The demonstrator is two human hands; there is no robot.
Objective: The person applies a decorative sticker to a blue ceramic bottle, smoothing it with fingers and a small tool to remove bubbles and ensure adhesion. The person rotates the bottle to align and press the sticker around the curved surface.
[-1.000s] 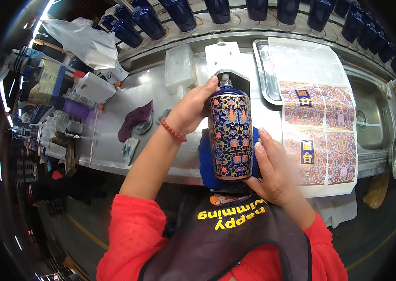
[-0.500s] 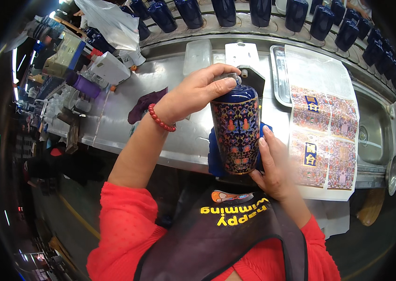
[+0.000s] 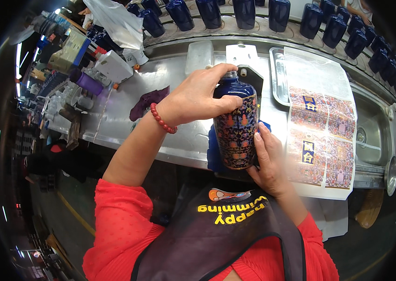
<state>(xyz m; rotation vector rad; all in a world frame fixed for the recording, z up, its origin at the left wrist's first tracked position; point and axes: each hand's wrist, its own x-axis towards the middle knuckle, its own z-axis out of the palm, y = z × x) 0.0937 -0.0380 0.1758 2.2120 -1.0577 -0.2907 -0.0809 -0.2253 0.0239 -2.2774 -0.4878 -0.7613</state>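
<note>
The metal surface [image 3: 118,122] is the largest thing here, and its front edge runs just beneath the hands; a bottle that slipped could strike that edge or fall past it to the floor, glossy glaze and a weak hold being the likely causes; the printed sheet [image 3: 319,124] lies to the right, near the right forearm, so a careless sweep of that arm could crease or drag it; the patterned bottle [image 3: 236,133] is held near the front edge, blue cloth [image 3: 214,154] showing beside its lower part (whether they touch, I cannot tell); the left hand [image 3: 198,99] grips its shoulder, fingers [image 3: 233,102] closed round it with the thumb across the front; the right hand [image 3: 269,164] lies against the lower side, fingers extended, whether gripping or merely steadying I cannot tell; smallest, the pattern's upper border could wrinkle or smear under that thumb, were the layer loose or damp.
</note>
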